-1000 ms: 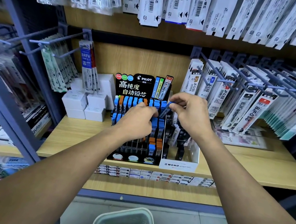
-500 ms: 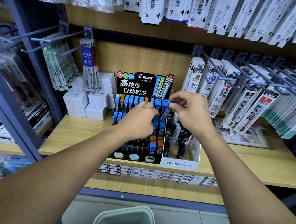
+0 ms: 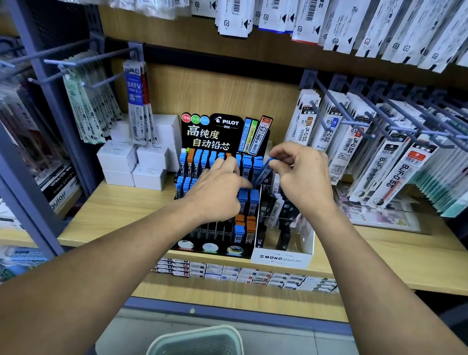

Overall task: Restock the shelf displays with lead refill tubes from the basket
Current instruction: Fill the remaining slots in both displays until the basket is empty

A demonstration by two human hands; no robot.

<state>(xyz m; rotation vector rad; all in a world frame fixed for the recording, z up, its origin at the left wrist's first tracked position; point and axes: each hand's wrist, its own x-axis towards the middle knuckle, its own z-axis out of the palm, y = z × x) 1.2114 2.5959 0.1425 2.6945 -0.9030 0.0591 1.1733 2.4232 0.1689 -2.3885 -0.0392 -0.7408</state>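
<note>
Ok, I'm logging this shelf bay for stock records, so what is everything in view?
Pilot display: one, black, shelf centre.
Lead refill tubes: many, blue and orange caps, in the Pilot display.
Mono display: one, white, right of Pilot.
White boxes: several, left of Pilot.
Hanging refill packs: many, white, on pegs.
Basket: one, pale green, floor.
Left hand: over the tubes.
Right hand: pinches one blue-capped tube.

View: one head-worn wide-angle camera, no second view.
Facing: forward and down at a wooden shelf.
Nearness: close; both forearms run in from the lower corners to mid-frame.
Centre: black display rack.
Bottom edge: basket on the floor.
Edges: straight lines bow outward.
</note>
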